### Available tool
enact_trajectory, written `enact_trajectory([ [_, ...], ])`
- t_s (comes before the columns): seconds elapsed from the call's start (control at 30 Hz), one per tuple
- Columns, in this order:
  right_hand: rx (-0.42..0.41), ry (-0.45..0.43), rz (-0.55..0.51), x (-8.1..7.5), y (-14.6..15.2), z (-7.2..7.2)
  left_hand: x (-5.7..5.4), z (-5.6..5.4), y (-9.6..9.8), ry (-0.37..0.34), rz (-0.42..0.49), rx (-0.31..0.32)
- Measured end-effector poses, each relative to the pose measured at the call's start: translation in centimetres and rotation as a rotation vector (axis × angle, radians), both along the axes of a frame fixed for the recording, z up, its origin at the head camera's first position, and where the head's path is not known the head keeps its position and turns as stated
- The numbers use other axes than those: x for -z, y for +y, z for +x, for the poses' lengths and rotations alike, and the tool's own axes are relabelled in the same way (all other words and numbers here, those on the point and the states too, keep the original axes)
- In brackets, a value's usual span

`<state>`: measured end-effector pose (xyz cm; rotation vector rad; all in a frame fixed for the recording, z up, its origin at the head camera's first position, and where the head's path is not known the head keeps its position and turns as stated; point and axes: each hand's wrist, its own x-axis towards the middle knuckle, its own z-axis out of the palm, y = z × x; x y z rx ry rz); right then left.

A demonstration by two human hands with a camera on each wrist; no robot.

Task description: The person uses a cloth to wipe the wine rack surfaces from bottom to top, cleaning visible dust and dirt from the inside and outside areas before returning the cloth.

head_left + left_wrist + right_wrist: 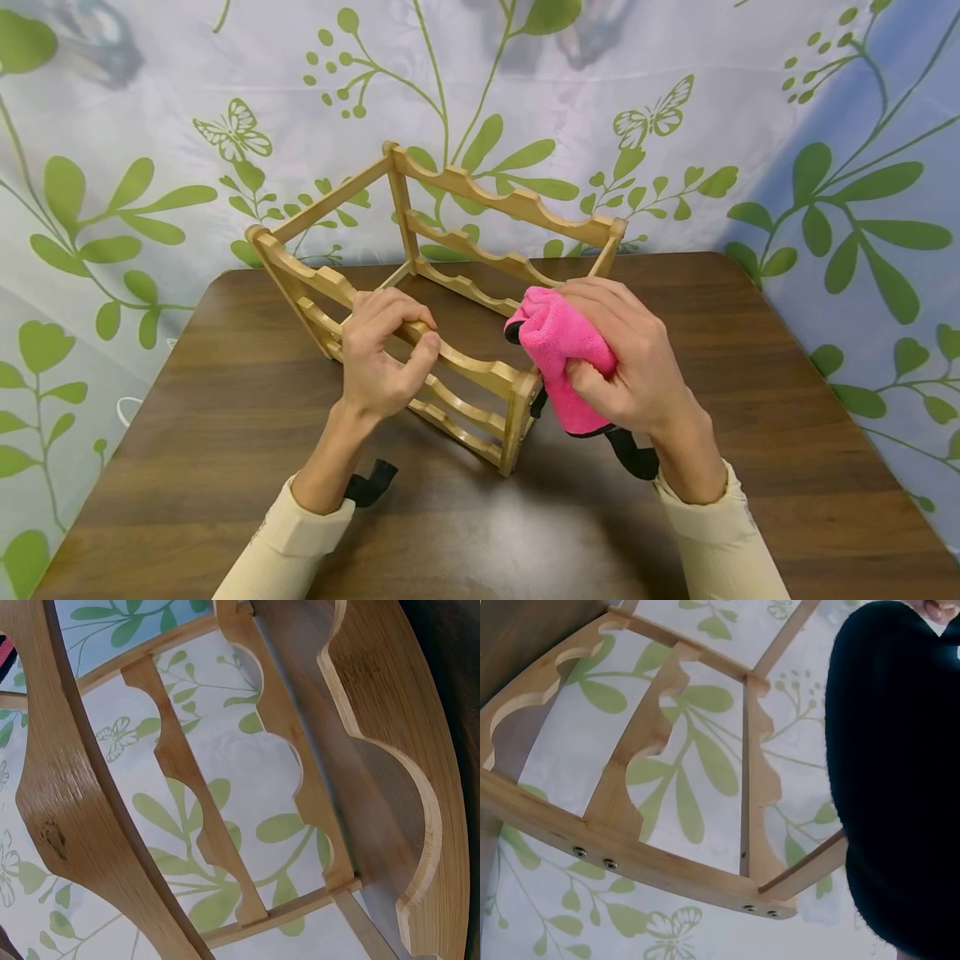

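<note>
A light wooden wine rack (517,392) with scalloped rails stands at an angle on the table. My left hand (386,354) grips its near top rail, the thumb in front of the fingers. My right hand (626,354) holds a bunched pink cloth (562,350) with dark edging beside the rack's near right corner post. Whether the cloth touches the post is unclear. In the left wrist view, rails of the rack (67,772) run past close up. A dark fuzzy surface (900,780) covers the right of the right wrist view, with screw heads on the rack's end frame (667,862) beyond it.
The rack stands on a dark brown wooden table (225,433). Behind it hangs a pale curtain-like backdrop (487,75) printed with green leaves and butterflies. Black straps (371,483) stick out by both wrists. A thin white loop (127,408) shows at the table's left edge.
</note>
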<state>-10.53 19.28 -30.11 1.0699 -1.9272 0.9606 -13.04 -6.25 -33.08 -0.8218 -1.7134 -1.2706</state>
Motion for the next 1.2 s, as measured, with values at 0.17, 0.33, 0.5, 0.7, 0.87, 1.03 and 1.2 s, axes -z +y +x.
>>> enact_trajectory([
  [0.17, 0.047, 0.01, 0.012, 0.2, 0.2, -0.3, 0.0, -0.1, -0.4, -0.009, -0.005, 0.03],
  [0.33, 0.118, 0.014, 0.046, 0.4, 0.5, -0.6, -0.2, -0.3, -1.0, -0.024, -0.002, 0.065],
  [0.5, 0.163, 0.014, 0.077, 0.4, 0.5, -0.7, -0.3, -0.4, -1.7, -0.028, -0.002, 0.085],
  [0.7, 0.204, -0.006, 0.075, 0.3, 0.4, -0.7, -0.3, -0.7, -2.6, -0.025, 0.014, 0.126],
  [0.87, 0.235, -0.014, 0.081, 0.2, 0.7, -0.7, -0.3, -1.0, -3.0, -0.023, 0.04, 0.171],
  [1.03, 0.255, -0.017, 0.075, 0.2, 0.8, -0.7, -0.3, -1.4, -3.3, -0.021, 0.074, 0.22],
  [1.2, 0.284, -0.015, 0.061, 0.2, 0.7, -0.7, -0.3, -2.0, -3.6, -0.006, 0.112, 0.262],
])
